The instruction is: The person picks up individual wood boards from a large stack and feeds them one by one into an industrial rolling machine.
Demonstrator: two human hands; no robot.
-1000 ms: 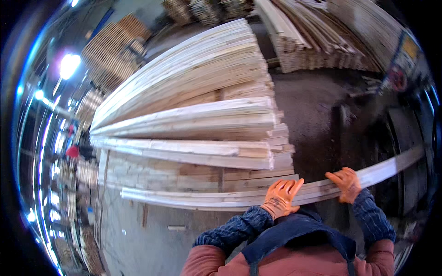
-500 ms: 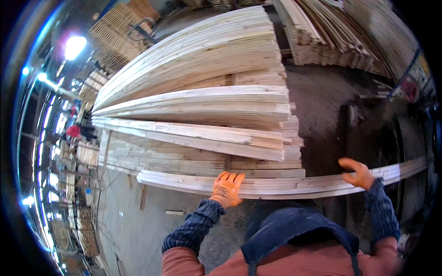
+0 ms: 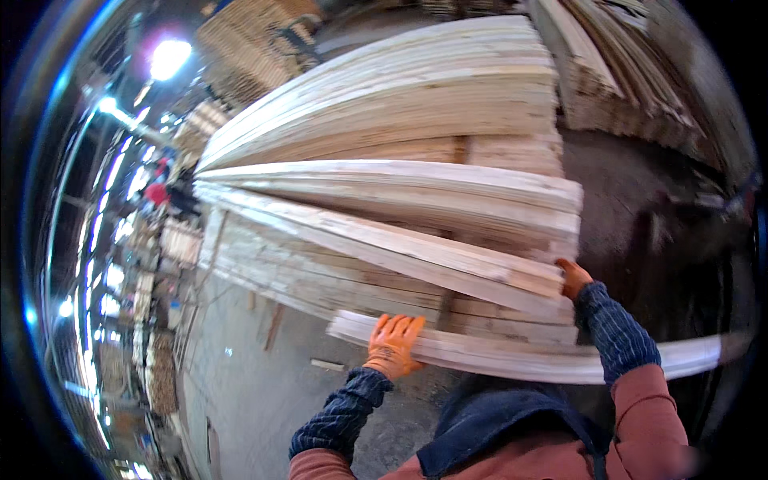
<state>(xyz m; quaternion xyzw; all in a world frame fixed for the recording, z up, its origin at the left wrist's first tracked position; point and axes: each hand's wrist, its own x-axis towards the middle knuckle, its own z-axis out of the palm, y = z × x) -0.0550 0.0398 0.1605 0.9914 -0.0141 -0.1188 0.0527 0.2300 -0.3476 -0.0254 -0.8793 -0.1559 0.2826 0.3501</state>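
An orange-gloved left hand (image 3: 392, 348) is resting over a bundle of long pale boards (image 3: 496, 354) running crosswise at the near side, its fingers lying across the top; whether it is gripping, the view is not showing. The right hand (image 3: 574, 279) is reaching the right end of a narrow stack of boards (image 3: 448, 254) lying just beyond, its fingers partly hidden, leaving its grip unclear. Farther out, a large pile of planks (image 3: 416, 104) is stretching away, with grey floor (image 3: 264, 384) showing at left
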